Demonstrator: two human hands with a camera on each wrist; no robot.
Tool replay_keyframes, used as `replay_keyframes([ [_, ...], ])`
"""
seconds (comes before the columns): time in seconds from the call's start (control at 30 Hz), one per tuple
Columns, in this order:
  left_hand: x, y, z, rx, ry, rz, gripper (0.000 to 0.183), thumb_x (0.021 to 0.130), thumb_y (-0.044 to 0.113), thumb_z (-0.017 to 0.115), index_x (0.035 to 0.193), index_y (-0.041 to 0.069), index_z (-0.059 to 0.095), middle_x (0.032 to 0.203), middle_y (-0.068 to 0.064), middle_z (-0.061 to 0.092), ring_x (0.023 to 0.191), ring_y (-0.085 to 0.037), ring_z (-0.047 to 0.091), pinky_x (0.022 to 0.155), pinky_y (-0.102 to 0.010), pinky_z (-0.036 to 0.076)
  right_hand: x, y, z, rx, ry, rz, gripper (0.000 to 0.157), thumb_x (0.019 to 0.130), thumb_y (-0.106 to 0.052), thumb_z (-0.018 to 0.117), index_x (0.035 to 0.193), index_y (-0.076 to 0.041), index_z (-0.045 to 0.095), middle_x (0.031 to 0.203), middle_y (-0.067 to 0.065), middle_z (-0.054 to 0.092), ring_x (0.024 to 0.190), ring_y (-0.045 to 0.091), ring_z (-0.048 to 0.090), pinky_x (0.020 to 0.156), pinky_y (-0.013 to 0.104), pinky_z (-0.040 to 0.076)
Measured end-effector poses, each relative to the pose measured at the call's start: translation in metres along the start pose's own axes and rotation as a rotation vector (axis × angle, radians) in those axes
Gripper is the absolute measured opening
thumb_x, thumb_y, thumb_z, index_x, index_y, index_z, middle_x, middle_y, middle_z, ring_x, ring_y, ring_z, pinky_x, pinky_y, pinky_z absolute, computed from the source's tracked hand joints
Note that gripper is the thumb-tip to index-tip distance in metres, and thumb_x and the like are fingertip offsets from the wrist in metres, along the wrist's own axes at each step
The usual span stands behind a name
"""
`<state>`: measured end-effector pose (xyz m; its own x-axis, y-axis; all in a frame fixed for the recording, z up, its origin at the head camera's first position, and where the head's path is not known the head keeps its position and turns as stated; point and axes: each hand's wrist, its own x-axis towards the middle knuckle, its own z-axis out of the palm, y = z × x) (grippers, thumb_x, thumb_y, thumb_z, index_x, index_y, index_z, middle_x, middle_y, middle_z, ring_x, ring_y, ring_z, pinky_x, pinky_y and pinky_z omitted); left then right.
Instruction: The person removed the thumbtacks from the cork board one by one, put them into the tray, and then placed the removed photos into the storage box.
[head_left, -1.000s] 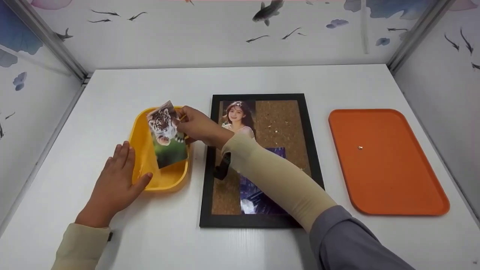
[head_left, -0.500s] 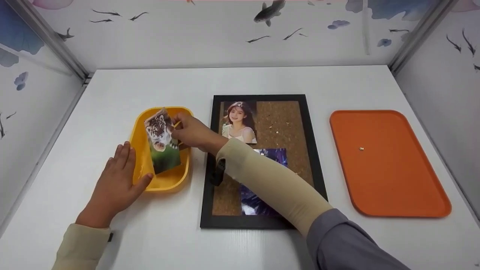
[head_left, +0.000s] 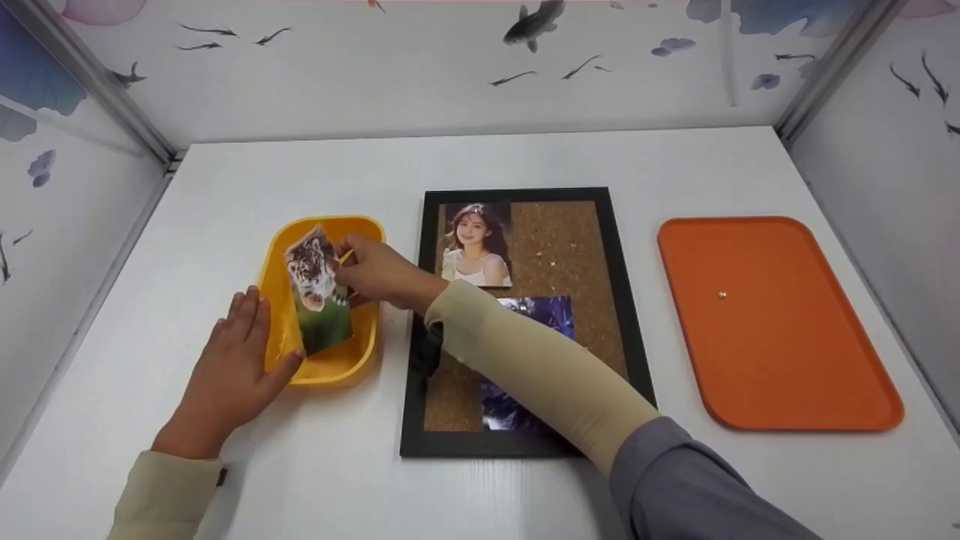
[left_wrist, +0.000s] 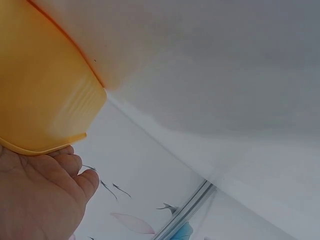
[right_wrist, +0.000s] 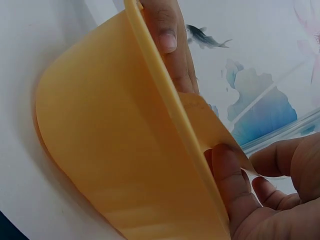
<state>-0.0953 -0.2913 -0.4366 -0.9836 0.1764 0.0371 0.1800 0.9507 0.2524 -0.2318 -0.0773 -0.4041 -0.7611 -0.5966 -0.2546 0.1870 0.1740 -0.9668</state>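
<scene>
My right hand (head_left: 382, 274) pinches a tiger photo (head_left: 319, 300) by its right edge, holding it tilted within the yellow bin (head_left: 367, 360). In the right wrist view, thumb and fingers grip the photo's edge (right_wrist: 215, 117) just past the bin's rim. Straight-fingered, my left hand (head_left: 229, 367) rests on the bin's left rim; the left wrist view shows its palm (left_wrist: 45, 195) under the lip of the bin.
A black-framed cork board (head_left: 581, 255) lies mid-table, bearing a portrait photo (head_left: 476, 247) and a purple-blue picture (head_left: 551, 311) partly under my right forearm. Rightward is an orange tray (head_left: 780, 337) with a small shiny pin (head_left: 721, 295). Patterned panels stand round the table.
My right hand has moved slightly left and down, lowering the tiger photo further into the yellow bin. The left hand has stayed at the rim.
</scene>
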Motion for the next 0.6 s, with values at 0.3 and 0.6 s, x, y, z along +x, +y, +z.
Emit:
replay_keyframes([
  [0.3, 0.0009, -0.0011, 0.0006, 0.003, 0.001, 0.0, 0.088, 0.1, 0.056, 0.043, 0.154, -0.009, 0.015, 0.163, -0.025, 0.007, 0.15, -0.041, 0.003, 0.116, -0.062, 0.01, 0.0015, -0.001, 0.0019, -0.002, -0.01, 0.013, 0.014, 0.098, -0.004, 0.058, 0.109, -0.008, 0.052, 0.1, 0.011, 0.063, 0.084, 0.021, 0.068, 0.068, 0.034, 0.06],
  [0.6, -0.0004, -0.0004, 0.0011, 0.002, 0.02, 0.006, 0.088, 0.1, 0.055, 0.045, 0.153, -0.009, 0.017, 0.162, -0.026, 0.009, 0.149, -0.041, 0.006, 0.115, -0.063, 0.014, 0.0018, -0.0012, 0.0047, -0.052, -0.017, 0.007, 0.016, 0.097, -0.003, 0.058, 0.111, -0.009, 0.052, 0.1, 0.01, 0.062, 0.083, 0.021, 0.068, 0.067, 0.031, 0.06],
])
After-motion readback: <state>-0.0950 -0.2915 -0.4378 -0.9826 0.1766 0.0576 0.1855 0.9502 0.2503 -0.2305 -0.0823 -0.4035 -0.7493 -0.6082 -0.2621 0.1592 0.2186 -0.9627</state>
